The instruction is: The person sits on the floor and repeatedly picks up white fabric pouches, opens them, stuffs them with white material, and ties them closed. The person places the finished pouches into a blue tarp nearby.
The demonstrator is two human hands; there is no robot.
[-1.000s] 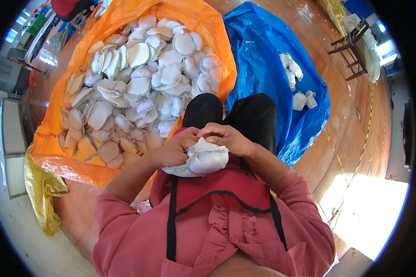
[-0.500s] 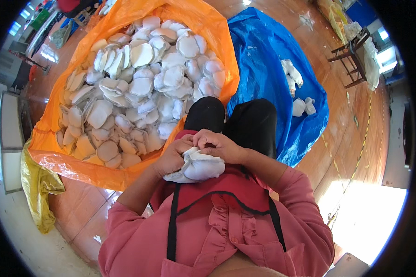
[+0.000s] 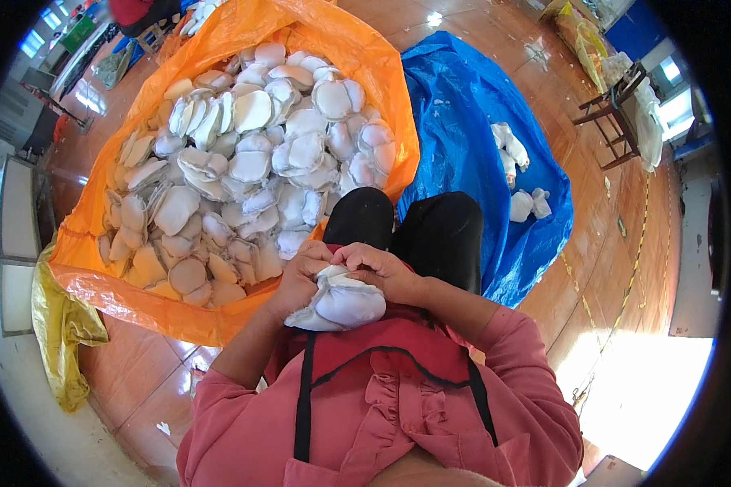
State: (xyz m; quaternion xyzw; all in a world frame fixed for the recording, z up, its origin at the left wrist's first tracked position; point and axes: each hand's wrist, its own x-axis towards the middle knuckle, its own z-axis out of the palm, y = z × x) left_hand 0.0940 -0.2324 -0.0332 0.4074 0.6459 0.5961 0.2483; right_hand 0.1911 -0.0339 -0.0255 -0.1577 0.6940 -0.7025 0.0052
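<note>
A white, padded cloth piece [image 3: 351, 307], puffy and rounded with a loose upper edge, is held above my lap. My left hand [image 3: 299, 282] grips its left side, fingers curled over the top edge. Bent over the upper right of the same piece, my right hand [image 3: 388, 271] pinches its edge close to the left fingertips. Whatever lies between the fingertips is too small to make out. Beyond my knees, a large orange sack [image 3: 382, 69] lies open, heaped with flat, rounded white padded pieces [image 3: 252, 162].
Right of the orange sack lies an open blue sack [image 3: 455, 122] with several stuffed white pieces [image 3: 521, 206] in it. A wooden chair [image 3: 613, 122] stands at the far right. A yellow sack [image 3: 61, 333] rests against the left wall. Another person [image 3: 134, 11] is at the far left.
The whole view has shifted slightly. Both hands still hold the white padded piece; the right fingers have spread a little along its upper edge, and the piece has turned slightly.
</note>
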